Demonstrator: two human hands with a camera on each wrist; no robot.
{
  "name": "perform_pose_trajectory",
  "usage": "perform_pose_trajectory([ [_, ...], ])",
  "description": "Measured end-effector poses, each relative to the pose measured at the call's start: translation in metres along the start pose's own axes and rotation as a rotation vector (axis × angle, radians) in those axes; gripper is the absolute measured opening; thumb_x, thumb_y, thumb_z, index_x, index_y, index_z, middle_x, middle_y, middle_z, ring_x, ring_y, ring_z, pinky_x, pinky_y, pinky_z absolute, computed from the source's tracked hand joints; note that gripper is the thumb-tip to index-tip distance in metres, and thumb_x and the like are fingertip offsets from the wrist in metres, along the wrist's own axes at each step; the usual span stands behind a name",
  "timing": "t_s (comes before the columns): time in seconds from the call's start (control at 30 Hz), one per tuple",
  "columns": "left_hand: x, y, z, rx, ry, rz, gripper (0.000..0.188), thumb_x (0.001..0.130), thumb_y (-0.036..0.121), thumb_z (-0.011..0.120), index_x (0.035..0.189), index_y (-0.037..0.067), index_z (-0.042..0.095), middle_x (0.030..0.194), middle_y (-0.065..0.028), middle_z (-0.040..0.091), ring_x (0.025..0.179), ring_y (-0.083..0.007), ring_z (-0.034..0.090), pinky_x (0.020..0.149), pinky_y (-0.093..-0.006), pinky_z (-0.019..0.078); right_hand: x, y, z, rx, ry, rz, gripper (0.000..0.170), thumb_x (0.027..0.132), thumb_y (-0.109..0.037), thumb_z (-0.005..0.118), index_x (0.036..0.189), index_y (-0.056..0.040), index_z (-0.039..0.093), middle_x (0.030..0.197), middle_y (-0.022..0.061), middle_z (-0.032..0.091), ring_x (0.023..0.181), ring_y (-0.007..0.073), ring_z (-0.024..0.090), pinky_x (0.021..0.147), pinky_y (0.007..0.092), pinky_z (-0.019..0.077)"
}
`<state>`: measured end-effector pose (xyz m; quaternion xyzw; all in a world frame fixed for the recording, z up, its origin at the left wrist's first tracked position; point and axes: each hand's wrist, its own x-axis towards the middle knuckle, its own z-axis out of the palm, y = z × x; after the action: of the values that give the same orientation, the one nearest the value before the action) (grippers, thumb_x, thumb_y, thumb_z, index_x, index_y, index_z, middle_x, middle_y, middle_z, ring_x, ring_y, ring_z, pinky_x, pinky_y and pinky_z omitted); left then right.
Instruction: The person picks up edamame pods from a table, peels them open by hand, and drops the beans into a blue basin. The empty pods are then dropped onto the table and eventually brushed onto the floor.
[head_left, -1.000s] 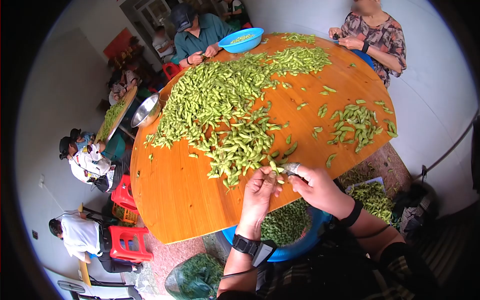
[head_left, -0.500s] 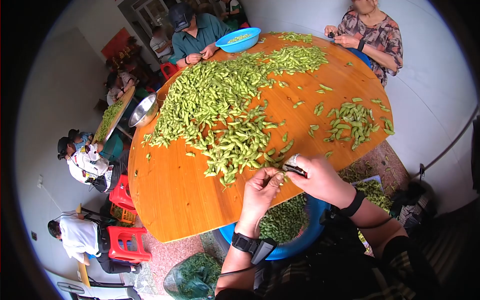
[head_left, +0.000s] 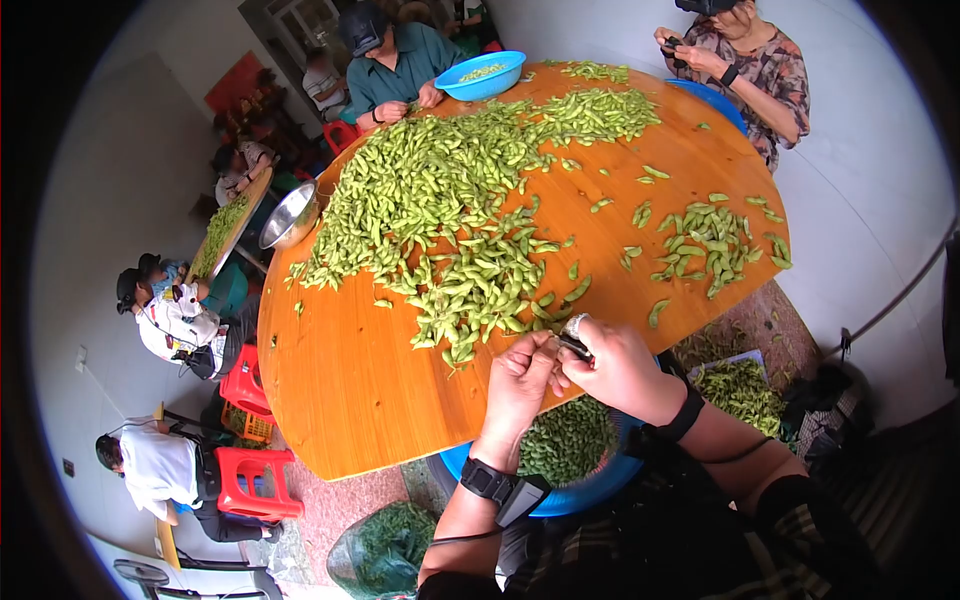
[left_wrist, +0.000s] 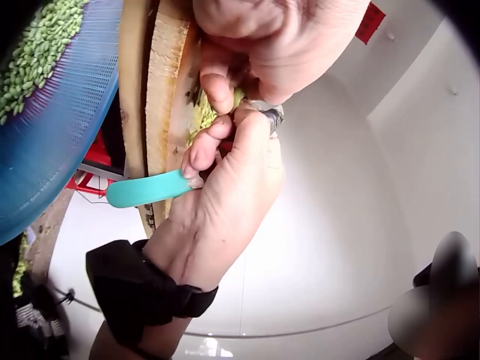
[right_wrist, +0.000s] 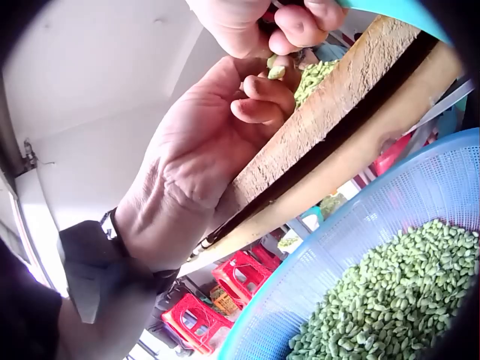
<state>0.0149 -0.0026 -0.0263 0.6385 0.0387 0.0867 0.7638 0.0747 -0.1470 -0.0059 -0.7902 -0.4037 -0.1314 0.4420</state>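
Orange-brown wood, rounded outline: one table point(head_left: 350, 410), bearing a large heap of green soybean pods point(head_left: 430, 190) across its middle and a smaller cluster of pods point(head_left: 710, 245) near its right side. Two bare hands, together at the near edge, fingertips meeting. Left hand point(head_left: 520, 378): forearm rising steeply from below, wrist carrying a black strapped device point(head_left: 492, 484), fingers bent, thumb and fingertips pinching a small green pod point(right_wrist: 276, 72), partly hidden. Right hand point(head_left: 622, 368): forearm slanting in from the lower right, black wristband point(head_left: 687, 412), fingers curled around a turquoise-handled tool point(left_wrist: 150, 190), the handle jutting out beyond the palm in the left wrist view; its working end is covered by the fingers. Silvery wrapping point(left_wrist: 268, 110) on the right thumb, which is bent towards the left fingertips. Below the table edge, one blue mesh basket point(right_wrist: 450, 180), holding a bed of shelled green beans point(right_wrist: 390, 307). At the table's far side, one light-blue basin point(head_left: 480, 78) beside a person in a dark green shirt point(head_left: 405, 65); at the left edge, one steel bowl point(head_left: 290, 218).
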Motion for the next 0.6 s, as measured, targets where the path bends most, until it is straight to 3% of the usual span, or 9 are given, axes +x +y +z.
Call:
perform_pose_trajectory([
  [0.07, -0.0002, 0.0016, -0.0002, 0.022, 0.000, -0.012, 0.017, 0.098, 0.011, 0.050, 0.098, -0.004, 0.059, 0.075, -0.0030, 0.064, 0.058, -0.0072, 0.058, 0.051, -0.0195, 0.0466, -0.0005, -0.0002, 0.0002, 0.079, -0.013, 0.103, 0.020, 0.076, -0.009, 0.065, 0.079, -0.0016, 0.047, 0.070, 0.0199, 0.057, 0.064, 0.0401, 0.059, 0.055, 0.0457, 0.0468],
  [0.2, -0.0009, 0.0019, 0.0011, -0.016, 0.058, -0.017, 0.017, 0.097, 0.012, 0.052, 0.093, -0.003, 0.058, 0.073, -0.0038, 0.064, 0.056, -0.0076, 0.058, 0.049, -0.0201, 0.0465, -0.0035, 0.0036, 0.0050, 0.160, 0.007, 0.134, 0.021, 0.076, -0.011, 0.067, 0.079, -0.0015, 0.048, 0.069, 0.0191, 0.058, 0.064, 0.0395, 0.059, 0.056, 0.0452, 0.0476],
  [0.27, -0.0009, 0.0012, 0.0000, -0.026, 0.094, -0.046, 0.016, 0.096, 0.012, 0.053, 0.089, -0.001, 0.057, 0.069, -0.0044, 0.063, 0.054, -0.0085, 0.058, 0.048, -0.0208, 0.0464, -0.0058, 0.0021, 0.0053, 0.046, 0.030, 0.012, 0.022, 0.077, -0.009, 0.070, 0.084, 0.0001, 0.051, 0.071, 0.0167, 0.061, 0.063, 0.0356, 0.062, 0.052, 0.0395, 0.0472],
  [0.5, 0.0025, -0.0028, 0.0016, -0.058, 0.104, 0.041, 0.015, 0.096, 0.013, 0.054, 0.087, 0.000, 0.056, 0.067, -0.0064, 0.062, 0.050, -0.0105, 0.057, 0.045, -0.0199, 0.0456, -0.0042, 0.0006, 0.0057, -0.022, 0.016, -0.006, 0.020, 0.079, -0.012, 0.068, 0.081, -0.0014, 0.050, 0.068, 0.0176, 0.059, 0.062, 0.0384, 0.060, 0.054, 0.0435, 0.0478],
  [0.6, 0.0018, 0.0000, 0.0000, -0.081, 0.101, -0.024, 0.014, 0.095, 0.010, 0.053, 0.086, 0.000, 0.055, 0.070, -0.0053, 0.062, 0.053, -0.0102, 0.059, 0.047, -0.0207, 0.0471, -0.0001, -0.0015, 0.0025, 0.161, -0.017, 0.139, 0.019, 0.079, -0.009, 0.066, 0.078, -0.0004, 0.049, 0.065, 0.0161, 0.056, 0.054, 0.0316, 0.058, 0.051, 0.0392, 0.0456],
])
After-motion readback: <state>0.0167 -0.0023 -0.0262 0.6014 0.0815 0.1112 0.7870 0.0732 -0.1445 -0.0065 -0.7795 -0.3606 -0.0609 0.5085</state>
